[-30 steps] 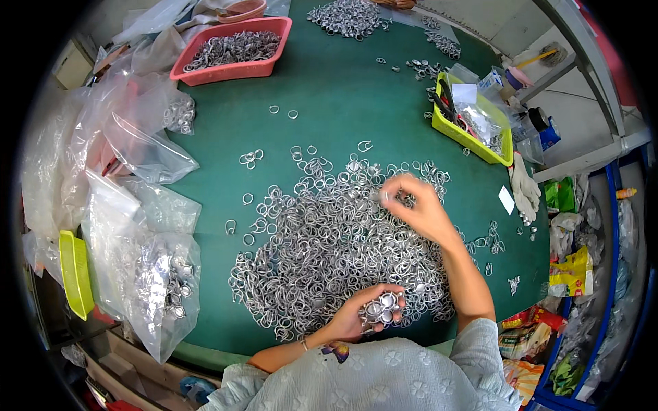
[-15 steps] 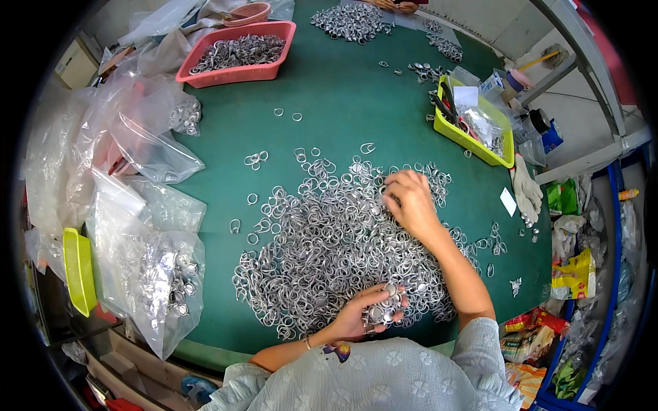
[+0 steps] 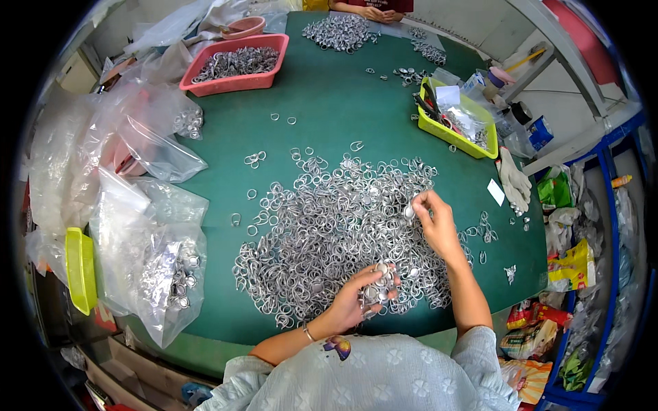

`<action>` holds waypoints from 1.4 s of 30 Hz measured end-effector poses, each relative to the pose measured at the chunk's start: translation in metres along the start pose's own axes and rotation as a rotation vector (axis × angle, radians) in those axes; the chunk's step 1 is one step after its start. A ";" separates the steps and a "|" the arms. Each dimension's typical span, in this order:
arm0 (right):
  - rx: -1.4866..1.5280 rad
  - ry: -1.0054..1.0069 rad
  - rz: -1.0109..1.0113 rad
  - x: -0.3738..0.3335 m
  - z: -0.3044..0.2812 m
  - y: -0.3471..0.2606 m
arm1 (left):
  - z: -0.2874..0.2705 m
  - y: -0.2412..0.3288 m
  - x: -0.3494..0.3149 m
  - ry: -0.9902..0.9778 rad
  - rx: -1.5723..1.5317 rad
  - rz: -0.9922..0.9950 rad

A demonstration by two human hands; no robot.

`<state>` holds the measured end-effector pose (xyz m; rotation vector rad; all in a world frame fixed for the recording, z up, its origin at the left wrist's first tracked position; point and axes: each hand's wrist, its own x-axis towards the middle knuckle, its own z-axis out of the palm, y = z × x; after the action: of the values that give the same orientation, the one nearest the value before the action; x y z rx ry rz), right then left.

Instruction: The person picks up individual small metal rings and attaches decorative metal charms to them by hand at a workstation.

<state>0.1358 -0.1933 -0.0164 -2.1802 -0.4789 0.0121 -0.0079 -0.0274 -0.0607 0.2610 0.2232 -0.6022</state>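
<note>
A broad pile of silver metal rings (image 3: 322, 236) covers the middle of the table, some with flat round faces. At the pile's near edge my left hand (image 3: 348, 303) is cupped around a clutch of round-faced rings (image 3: 381, 282), its fingers partly hidden by them. On the pile's right side, my right hand (image 3: 439, 225) pinches a silver ring with a round face (image 3: 409, 212) between thumb and fingertips. The shank of that ring is mostly hidden.
A red basin (image 3: 279, 67) of metal parts stands far left; a yellow-green basket (image 3: 456, 142) with tools and bags sits at right. Plastic bags (image 3: 171, 233) line the left edge. A glove (image 3: 513, 179) lies right. Across the green table (image 3: 329, 103) another person's hands (image 3: 380, 14) rest.
My right hand has drawn back toward me from the pile's far right, and a round-faced ring now shows in its fingertips. My left hand keeps its rings. The whole view has shifted slightly.
</note>
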 end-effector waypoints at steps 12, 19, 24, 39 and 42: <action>0.061 0.081 -0.187 -0.108 0.032 -0.077 | 0.009 -0.011 -0.025 0.115 -0.023 0.123; 0.269 -0.037 -0.161 -0.155 0.042 -0.076 | -0.026 0.009 -0.102 0.006 -0.302 0.466; 0.295 -0.192 -0.123 -0.180 0.046 -0.066 | -0.063 0.115 -0.195 0.360 -0.411 0.990; 0.376 -0.268 -0.122 -0.216 0.063 -0.038 | -0.001 0.079 -0.196 0.643 0.184 1.257; 0.335 -0.265 -0.165 -0.219 0.063 -0.042 | 0.111 -0.001 -0.191 0.019 1.204 0.811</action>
<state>-0.0925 -0.1967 -0.0579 -1.8124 -0.7490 0.2751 -0.1468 0.0385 0.0974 1.4393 -0.2625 0.1513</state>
